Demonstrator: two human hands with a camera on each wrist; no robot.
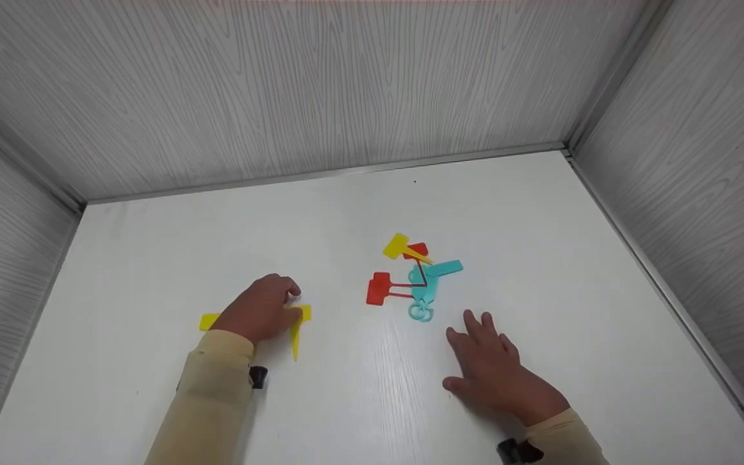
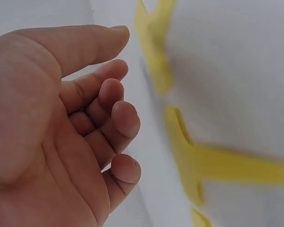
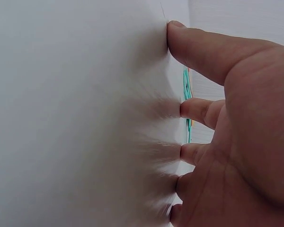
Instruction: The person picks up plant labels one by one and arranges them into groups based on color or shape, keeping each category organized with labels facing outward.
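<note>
Far left in the head view, low in the frame, a bit of a yellow tag (image 1: 209,321) peeks out from under the left hand (image 1: 261,310). The hand sits on top of it, so most of that tag is hidden. The fingers are loosely curled. In the left wrist view the fingers (image 2: 114,111) bend toward the palm with space inside, and they hold nothing. They hover just beside the yellow plastic (image 2: 180,137), which lies flat on the white table (image 1: 152,258).

Just right of that hand, a second yellow tag (image 1: 296,332) pokes out with its thin point aimed at the bottom of the frame. Its wide end is right at the fingertips. I cannot tell if a finger really touches it.

In the middle of the frame is a little pile of tags. A yellow one (image 1: 400,246) lies on top of a red one (image 1: 418,250). Lower left in the pile is another red tag (image 1: 378,289), and its thin stem runs under the blue-green tags (image 1: 433,279). They cross over each other, so the pile looks jumbled.

Right of the pile, lower in the frame, the right hand (image 1: 493,369) lies flat on the table. Its fingers are straight and a little spread. In the right wrist view the fingertips (image 3: 182,109) press the white top, as if the hand leans there. It holds nothing. It is near the pile but not touching it.

Gray wood-look walls (image 1: 346,84) stand around the table.
</note>
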